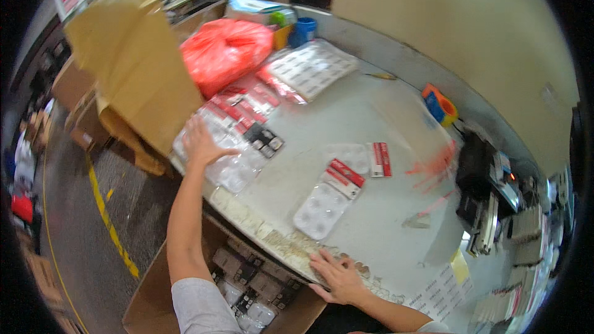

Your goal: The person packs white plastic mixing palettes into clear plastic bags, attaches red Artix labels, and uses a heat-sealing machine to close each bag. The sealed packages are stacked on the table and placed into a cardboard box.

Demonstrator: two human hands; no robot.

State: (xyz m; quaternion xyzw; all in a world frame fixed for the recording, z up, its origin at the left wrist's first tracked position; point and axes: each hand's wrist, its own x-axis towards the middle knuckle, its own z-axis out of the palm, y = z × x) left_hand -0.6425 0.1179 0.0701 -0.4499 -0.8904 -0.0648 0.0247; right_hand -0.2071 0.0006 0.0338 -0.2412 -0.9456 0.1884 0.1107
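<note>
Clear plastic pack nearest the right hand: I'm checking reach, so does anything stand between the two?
Nothing visible does: only a short stretch of tabletop lies between the right hand and the plastic pack.

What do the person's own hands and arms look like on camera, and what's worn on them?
The left hand and right hand are bare, with no gloves, rings or watch that I can make out. A plain light grey left sleeve ends around the elbow; only a pale edge of the right sleeve shows.
</note>
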